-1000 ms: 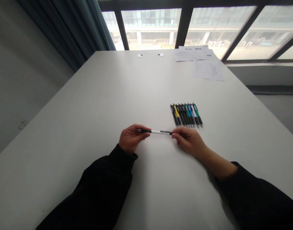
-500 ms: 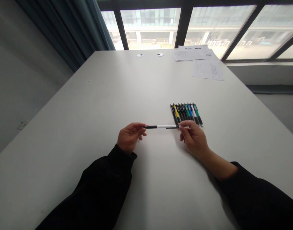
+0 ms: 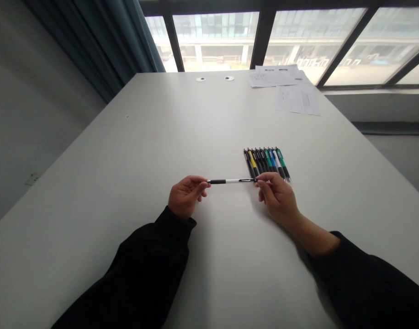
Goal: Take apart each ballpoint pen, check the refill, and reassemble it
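A black and white pen [image 3: 231, 181] is held level just above the white table [image 3: 134, 151]. My left hand [image 3: 186, 196] pinches its black tip end with curled fingers. My right hand [image 3: 277, 197] pinches the other, clip end. Just beyond my right hand lies a tidy row of several pens [image 3: 267, 163], side by side, with black, yellow, green, blue and white barrels.
Sheets of printed paper [image 3: 297, 99] lie at the far right of the table, more sheets [image 3: 274, 75] behind them. Two small round white caps [image 3: 215, 78] sit at the far edge. Windows and a blue curtain [image 3: 103, 41] stand behind.
The pen has shifted right and slightly away from me, carried by my right hand toward the row. My left hand's grip has slid from the black section to the pen's tip.
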The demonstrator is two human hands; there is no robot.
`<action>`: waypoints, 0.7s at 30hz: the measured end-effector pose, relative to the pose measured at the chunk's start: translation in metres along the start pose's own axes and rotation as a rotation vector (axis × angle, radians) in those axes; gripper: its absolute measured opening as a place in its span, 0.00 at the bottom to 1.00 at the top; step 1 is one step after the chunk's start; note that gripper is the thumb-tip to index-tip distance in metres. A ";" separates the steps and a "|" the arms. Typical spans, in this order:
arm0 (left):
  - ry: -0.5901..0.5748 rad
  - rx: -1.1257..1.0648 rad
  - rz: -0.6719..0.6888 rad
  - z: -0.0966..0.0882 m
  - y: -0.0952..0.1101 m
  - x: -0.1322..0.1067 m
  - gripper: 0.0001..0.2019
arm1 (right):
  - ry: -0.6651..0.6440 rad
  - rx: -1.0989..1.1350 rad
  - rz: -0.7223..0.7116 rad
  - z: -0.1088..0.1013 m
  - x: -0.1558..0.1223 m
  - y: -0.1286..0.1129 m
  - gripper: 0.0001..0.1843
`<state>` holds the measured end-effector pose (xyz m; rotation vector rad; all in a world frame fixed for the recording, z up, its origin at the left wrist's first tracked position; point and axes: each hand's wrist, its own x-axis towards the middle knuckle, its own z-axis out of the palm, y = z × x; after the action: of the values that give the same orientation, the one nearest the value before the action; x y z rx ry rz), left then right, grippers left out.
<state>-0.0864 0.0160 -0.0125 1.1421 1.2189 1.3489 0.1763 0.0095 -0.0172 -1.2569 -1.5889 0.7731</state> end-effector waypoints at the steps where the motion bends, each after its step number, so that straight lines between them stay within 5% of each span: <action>1: 0.002 0.004 0.002 0.000 0.000 0.000 0.16 | -0.001 -0.001 -0.001 0.000 0.000 0.000 0.08; 21: -0.015 0.166 0.058 0.002 0.004 -0.009 0.19 | -0.043 -0.139 -0.082 -0.003 0.002 -0.006 0.17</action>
<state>-0.0833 0.0072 -0.0084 1.3105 1.3149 1.2977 0.1764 0.0094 -0.0099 -1.2723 -1.7424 0.6519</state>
